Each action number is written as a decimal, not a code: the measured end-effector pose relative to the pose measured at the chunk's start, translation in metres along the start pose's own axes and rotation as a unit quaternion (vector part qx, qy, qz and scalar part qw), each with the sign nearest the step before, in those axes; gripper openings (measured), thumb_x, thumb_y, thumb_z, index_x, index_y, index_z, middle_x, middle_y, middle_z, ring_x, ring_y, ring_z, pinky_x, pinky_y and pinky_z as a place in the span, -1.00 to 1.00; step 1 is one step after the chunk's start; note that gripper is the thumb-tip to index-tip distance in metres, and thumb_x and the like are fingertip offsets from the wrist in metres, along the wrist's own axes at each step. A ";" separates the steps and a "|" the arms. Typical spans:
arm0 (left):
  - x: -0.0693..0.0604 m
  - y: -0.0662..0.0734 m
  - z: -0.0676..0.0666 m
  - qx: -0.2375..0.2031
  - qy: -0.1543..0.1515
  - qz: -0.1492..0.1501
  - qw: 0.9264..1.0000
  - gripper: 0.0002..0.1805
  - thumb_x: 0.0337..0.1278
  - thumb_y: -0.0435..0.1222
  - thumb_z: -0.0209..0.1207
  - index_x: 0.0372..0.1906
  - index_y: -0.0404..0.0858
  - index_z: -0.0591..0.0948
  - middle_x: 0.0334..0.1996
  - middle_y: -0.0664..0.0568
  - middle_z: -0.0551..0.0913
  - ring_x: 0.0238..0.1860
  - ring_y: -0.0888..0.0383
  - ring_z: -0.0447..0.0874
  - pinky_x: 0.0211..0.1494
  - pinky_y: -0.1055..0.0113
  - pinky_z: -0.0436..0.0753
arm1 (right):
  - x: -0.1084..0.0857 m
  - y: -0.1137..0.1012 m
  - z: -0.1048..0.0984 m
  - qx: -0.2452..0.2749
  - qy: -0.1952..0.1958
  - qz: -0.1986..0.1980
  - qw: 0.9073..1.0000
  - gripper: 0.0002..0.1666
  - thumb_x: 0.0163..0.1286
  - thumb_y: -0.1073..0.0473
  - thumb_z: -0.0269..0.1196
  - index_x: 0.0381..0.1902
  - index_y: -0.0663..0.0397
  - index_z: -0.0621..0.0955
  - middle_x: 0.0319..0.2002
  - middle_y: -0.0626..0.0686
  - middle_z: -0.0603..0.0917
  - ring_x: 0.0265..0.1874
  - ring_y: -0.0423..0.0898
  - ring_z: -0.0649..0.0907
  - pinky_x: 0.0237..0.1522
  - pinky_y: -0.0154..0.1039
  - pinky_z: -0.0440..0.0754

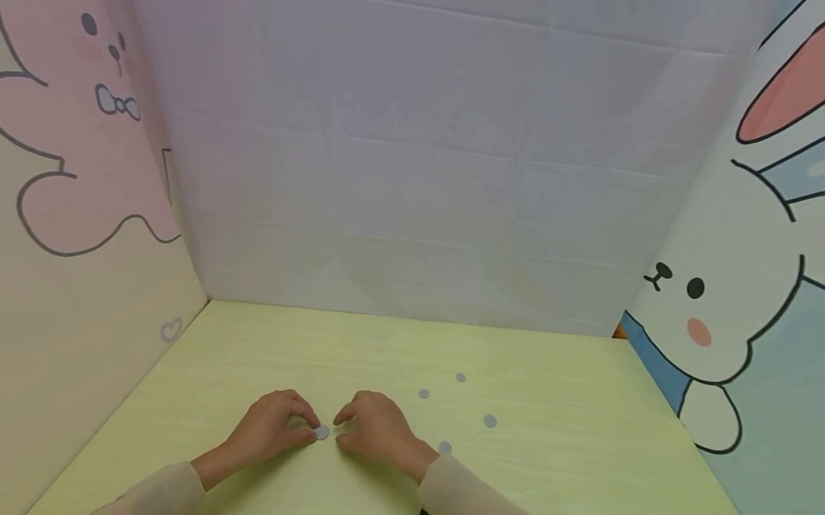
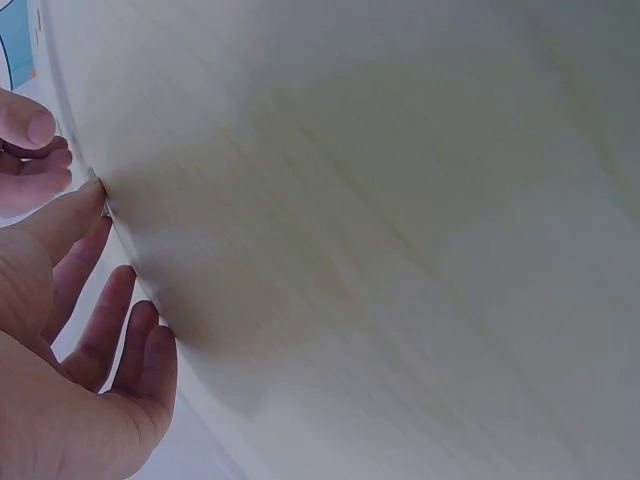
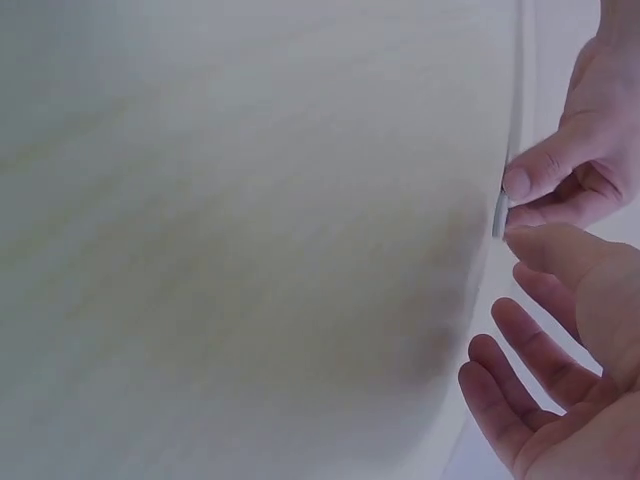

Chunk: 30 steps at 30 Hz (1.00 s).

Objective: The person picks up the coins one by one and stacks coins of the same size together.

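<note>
Disc point(image 1: 322, 432), thin, round, pale grey

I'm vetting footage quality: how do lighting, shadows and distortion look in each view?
Head view: soft, fairly even light, with faint shadows below the left hand and right hand on the yellow-green tabletop. Left wrist view: dimmer, greyer, soft shadow beside the left hand; the tabletop bows at its edge, perhaps lens distortion. Right wrist view: likewise dull, with similar curving.
</note>
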<state>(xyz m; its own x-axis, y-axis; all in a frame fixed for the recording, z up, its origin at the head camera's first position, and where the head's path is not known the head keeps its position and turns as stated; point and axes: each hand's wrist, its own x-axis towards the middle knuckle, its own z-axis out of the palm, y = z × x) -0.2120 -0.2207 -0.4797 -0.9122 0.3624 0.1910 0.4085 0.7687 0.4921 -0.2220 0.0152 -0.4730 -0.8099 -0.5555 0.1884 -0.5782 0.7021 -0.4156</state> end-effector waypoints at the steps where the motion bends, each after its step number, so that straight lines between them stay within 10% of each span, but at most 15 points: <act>1: 0.000 0.000 0.000 0.000 0.000 0.001 1.000 -0.84 0.03 -0.17 0.62 -0.37 0.15 0.83 -0.26 0.43 0.70 -0.11 0.22 0.68 0.03 0.13 0.64 | -0.001 0.003 -0.003 0.004 0.000 0.001 1.000 -0.78 0.22 0.10 0.59 -0.14 -0.14 0.89 -0.25 -0.19 0.76 -0.29 -0.33 0.61 -0.18 -0.43 0.57; 30: -0.004 0.000 0.001 -0.021 -0.001 -0.017 1.000 -0.84 0.01 -0.13 0.62 -0.38 0.17 0.82 -0.24 0.41 0.69 -0.08 0.20 0.65 0.07 0.10 0.59 | -0.040 0.111 -0.054 0.051 0.088 0.095 0.990 -0.72 0.34 0.20 0.52 -0.01 0.13 0.81 -0.13 0.09 0.73 -0.15 0.05 0.68 -0.17 -0.03 0.69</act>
<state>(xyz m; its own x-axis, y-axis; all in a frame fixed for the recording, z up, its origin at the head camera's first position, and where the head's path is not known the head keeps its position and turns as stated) -0.2087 -0.2217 -0.4809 -0.9252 0.3380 0.1726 0.3763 0.7575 0.5335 -0.2590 0.1395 -0.4783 -0.9133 -0.3249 0.2456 -0.4073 0.7326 -0.5454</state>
